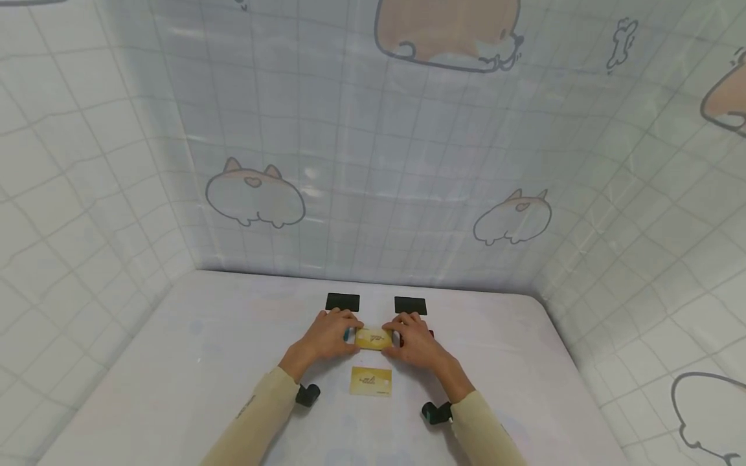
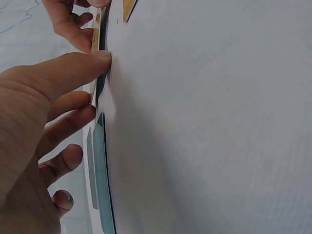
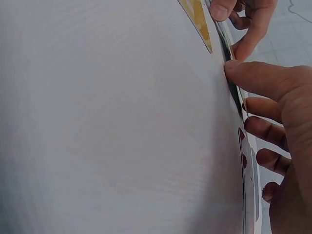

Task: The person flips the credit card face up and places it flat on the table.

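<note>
From my head, I see my left hand (image 1: 332,335) and right hand (image 1: 417,343) facing each other over the white surface (image 1: 495,362), each pinching one end of a yellow card (image 1: 373,339) between them, thumb at its near edge and fingers at its far edge. A second yellow card (image 1: 371,382) lies flat on my side of both hands, touched by neither. One black rectangle (image 1: 342,302) lies just beyond my left hand, another black card (image 1: 410,305) just beyond my right. From my left wrist, the gap between thumb and fingers is narrow, closed on the card's end; a dark strip (image 2: 102,84) shows under it, and a blue card (image 2: 101,175) lies beside my outer fingers. From my right wrist, thumb and fingers likewise pinch the other end, my outer fingers apart, with a red-marked card (image 3: 250,187) just beside them.
</note>
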A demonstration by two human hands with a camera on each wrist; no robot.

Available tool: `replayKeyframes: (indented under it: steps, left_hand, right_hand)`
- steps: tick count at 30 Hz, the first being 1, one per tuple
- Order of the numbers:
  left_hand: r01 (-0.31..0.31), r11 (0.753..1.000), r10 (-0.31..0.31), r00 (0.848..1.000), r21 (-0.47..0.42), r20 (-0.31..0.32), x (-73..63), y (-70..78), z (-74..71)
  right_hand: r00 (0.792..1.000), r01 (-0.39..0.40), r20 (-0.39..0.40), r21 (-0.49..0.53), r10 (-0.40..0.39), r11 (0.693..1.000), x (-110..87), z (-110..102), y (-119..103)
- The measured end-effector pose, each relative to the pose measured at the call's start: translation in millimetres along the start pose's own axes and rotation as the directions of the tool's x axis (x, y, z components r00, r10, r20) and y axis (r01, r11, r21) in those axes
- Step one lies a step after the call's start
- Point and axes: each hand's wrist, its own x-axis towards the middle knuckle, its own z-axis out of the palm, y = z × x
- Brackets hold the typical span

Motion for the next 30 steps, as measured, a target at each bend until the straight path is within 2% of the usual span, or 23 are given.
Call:
replayKeyframes:
  steps: [9,30]
  left_hand:
    - [0.005,1.000,-0.005,1.000,0.011,-0.003,-2.4,0.7,3.2]
    - [0.037,0.999,-0.036,0.999,0.023,-0.021,-3.3,0.8,6.8]
  right_hand:
    - [1.000,-0.005,0.012,-0.004,0.005,1.000,-4.9,0,-5]
    - [1.000,-0.022,-0.016,-0.039,0.021,0.999,-8.2,3,-11]
